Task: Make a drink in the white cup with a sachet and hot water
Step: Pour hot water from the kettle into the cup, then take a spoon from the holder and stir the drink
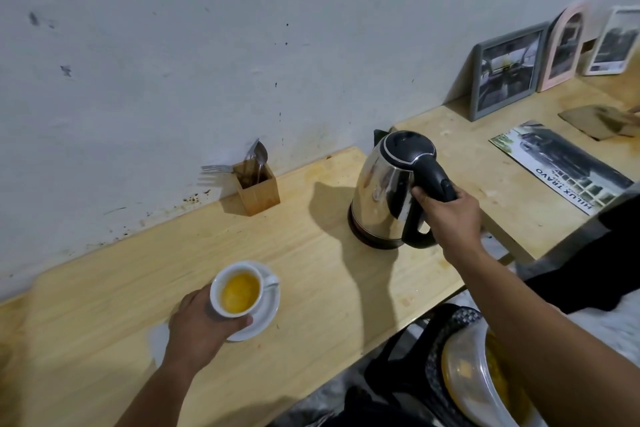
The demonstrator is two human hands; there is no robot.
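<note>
Head view is showing your left hand (202, 321) curling around the near side of the white cup (236, 293), fingers pressed to its wall and the thumb wrapping under the front, so you are gripping the cup itself. That cup is sitting on a white saucer (266, 317) toward the near left part of the wooden table (311, 288), its handle pointing right, and it is holding a cloudy yellow-orange liquid. Something pale and white (157, 340) is lying on the table just left of your wrist, too blurred to identify. Farther back, against the stained wall (207, 45), a small wooden holder (258, 191) is standing with a spoon (259, 154) upright in it and a fork (216, 169) poking out to the left. Moving right, the steel kettle (384, 194) is resting upright on the table, lid closed, well apart from the cup. Your right hand (450, 215) is closing around its black handle, fingers wrapped tight and thumb on the inner side. Beyond it, on the adjoining table, a printed leaflet (561, 166) is lying flat, and three framed pictures (507, 71) are leaning against the wall. At the lower right edge, a clear plastic container (485, 381) with something yellow inside is showing below the table.
</note>
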